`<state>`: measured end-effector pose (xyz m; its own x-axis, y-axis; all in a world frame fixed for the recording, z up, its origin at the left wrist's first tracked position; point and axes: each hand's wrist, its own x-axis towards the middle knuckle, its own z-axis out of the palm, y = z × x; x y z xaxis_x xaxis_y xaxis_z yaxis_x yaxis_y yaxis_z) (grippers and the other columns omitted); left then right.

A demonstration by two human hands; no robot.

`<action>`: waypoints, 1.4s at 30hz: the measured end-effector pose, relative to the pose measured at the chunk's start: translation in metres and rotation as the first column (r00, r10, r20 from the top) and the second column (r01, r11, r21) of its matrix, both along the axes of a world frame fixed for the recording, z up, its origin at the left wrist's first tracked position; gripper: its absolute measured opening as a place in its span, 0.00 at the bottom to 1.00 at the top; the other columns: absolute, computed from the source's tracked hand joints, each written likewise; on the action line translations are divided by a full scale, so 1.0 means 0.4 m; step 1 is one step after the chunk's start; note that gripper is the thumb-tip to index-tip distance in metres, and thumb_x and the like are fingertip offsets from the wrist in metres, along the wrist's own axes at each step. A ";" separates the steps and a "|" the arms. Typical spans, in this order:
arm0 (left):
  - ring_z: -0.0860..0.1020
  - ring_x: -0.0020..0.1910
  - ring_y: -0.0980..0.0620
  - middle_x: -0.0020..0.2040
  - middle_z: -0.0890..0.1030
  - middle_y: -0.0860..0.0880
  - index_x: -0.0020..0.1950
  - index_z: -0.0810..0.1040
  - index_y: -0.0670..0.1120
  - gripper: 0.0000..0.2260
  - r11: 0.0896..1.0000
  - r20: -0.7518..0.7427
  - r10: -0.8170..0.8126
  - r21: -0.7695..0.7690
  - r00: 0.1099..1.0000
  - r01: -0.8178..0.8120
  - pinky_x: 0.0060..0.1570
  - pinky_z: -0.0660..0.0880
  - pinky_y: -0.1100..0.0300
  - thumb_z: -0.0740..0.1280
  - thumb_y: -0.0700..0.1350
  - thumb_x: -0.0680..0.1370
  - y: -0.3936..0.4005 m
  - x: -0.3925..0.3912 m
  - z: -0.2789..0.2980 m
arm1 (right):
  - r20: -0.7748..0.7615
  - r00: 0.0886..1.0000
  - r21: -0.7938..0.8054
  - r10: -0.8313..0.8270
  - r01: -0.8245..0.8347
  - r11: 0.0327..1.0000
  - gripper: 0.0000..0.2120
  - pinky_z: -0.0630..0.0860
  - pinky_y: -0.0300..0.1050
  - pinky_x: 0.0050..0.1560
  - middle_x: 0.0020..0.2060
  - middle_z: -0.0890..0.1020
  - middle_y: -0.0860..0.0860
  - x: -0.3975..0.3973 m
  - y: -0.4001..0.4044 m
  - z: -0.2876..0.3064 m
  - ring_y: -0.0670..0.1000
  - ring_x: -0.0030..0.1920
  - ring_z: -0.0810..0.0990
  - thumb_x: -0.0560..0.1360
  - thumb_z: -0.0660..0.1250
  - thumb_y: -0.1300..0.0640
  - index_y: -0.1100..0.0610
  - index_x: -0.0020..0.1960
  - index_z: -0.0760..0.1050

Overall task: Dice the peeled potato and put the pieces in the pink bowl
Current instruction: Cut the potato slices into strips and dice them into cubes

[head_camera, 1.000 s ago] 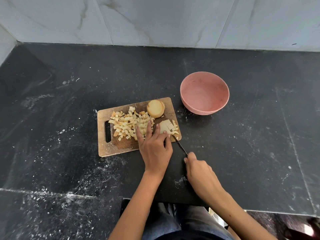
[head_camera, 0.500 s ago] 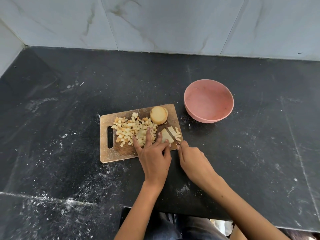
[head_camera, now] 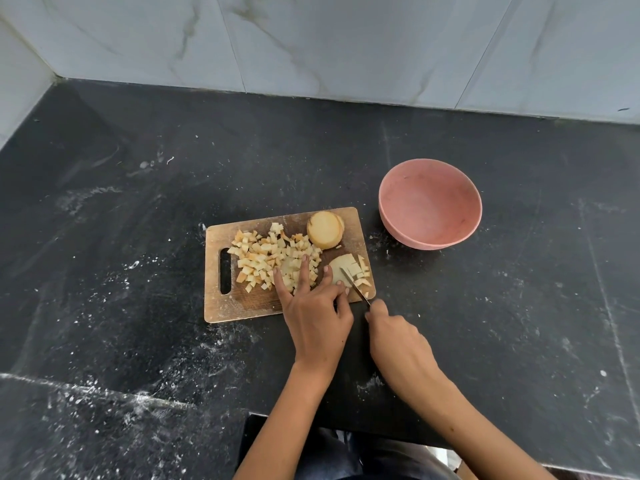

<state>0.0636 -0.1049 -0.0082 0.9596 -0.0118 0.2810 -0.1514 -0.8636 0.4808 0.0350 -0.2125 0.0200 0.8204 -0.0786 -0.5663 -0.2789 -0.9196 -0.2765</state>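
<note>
Head view shows us the left hand (head_camera: 313,317) pressing its spread fingers on a potato slice (head_camera: 341,270) at the right end of the cutting board (head_camera: 221,306). Our right hand (head_camera: 398,341) grips the knife (head_camera: 353,284), blade across that slice. Diced pieces (head_camera: 273,258) lie mid-board; the pink bowl (head_camera: 429,206) stands just right.

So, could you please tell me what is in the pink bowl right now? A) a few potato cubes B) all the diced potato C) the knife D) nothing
D: the pink bowl shows only its bare inside, while the diced potato lies on the cutting board.
</note>
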 end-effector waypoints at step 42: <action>0.56 0.76 0.40 0.74 0.65 0.43 0.47 0.85 0.53 0.05 0.998 0.053 -0.039 -0.044 0.998 0.042 0.72 0.45 0.36 0.75 0.45 0.72 0.043 -0.013 -0.041 | 0.407 0.878 0.230 -0.253 0.170 0.958 0.13 0.77 0.50 0.40 0.39 0.82 0.54 0.006 0.001 -0.046 0.57 0.42 0.81 0.77 0.64 0.48 0.57 0.53 0.75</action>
